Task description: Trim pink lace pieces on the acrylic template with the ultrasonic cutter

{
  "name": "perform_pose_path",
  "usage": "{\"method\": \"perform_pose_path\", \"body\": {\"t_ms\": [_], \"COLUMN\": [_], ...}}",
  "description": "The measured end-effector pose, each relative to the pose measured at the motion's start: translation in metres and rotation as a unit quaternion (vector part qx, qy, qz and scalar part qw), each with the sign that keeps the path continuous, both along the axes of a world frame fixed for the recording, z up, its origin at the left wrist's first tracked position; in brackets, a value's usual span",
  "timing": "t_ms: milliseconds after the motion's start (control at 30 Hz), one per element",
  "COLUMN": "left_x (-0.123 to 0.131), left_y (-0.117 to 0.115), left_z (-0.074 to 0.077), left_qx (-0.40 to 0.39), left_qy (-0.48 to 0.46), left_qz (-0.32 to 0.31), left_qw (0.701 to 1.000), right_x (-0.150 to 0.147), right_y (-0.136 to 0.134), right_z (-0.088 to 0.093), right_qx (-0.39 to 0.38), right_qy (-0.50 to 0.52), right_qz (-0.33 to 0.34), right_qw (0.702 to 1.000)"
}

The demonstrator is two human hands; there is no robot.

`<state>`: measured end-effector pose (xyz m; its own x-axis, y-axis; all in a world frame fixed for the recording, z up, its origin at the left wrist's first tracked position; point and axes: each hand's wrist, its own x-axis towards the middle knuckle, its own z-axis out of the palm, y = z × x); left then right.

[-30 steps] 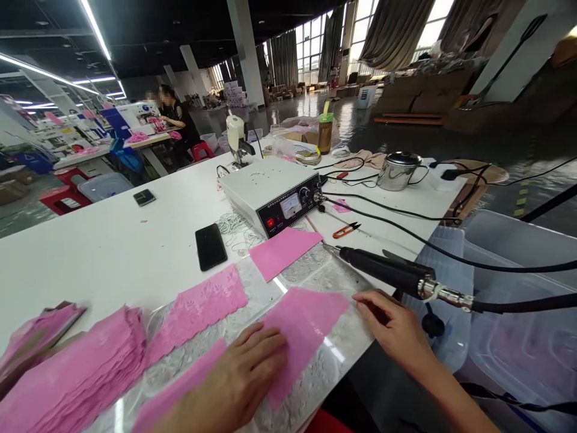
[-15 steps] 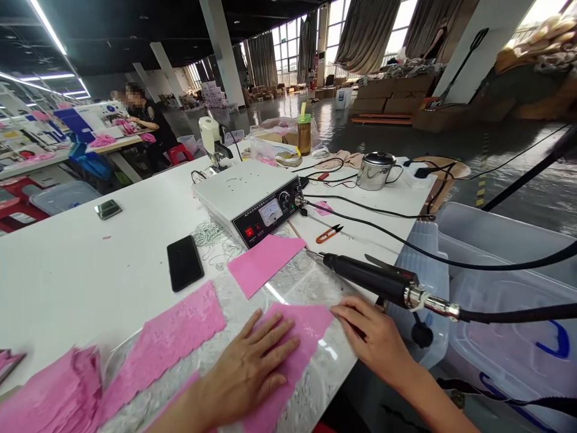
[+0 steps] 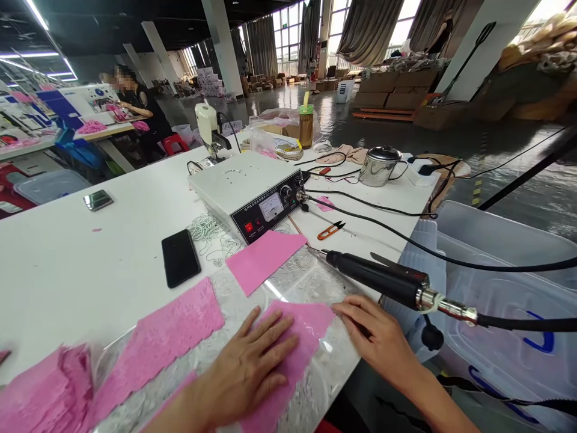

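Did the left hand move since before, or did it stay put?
Yes. Judged against the white machine box, the left hand has moved right and slightly forward, further over the pink piece under it.

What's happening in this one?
A person's left hand lies flat on a pink fabric piece; the right hand is at that piece's right corner. The black handheld tool is in neither hand, its tip near another pink piece in front of the control box.
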<state>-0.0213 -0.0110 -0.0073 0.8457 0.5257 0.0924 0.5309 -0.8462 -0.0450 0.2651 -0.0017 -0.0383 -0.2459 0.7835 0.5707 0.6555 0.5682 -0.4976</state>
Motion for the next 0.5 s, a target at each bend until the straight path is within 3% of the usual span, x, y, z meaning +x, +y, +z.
{"method": "perform_pose_path", "body": {"t_ms": [300,400,500], "left_x": [-0.0002,-0.0004,-0.001], "left_y": [-0.0014,-0.0015,-0.0014], "left_z": [-0.0022,-0.0018,-0.0023], "left_qx": [0.027,0.018,0.005], "left_qy": [0.018,0.016,0.005], "left_qz": [0.012,0.014,0.013], "left_qw": [0.999,1.0,1.0], "right_x": [0.0006,0.0008,0.0036], "right_y": [0.0017,0.0006,-0.0003], "right_z": [-0.0013,-0.0001,-0.0025], "right_qx": [0.003,-0.006,-0.049], "right_qy": [-0.098,-0.059,0.048], "right_qz": [0.022,0.012,-0.034], "right_qw": [0.995,0.998,0.997]}}
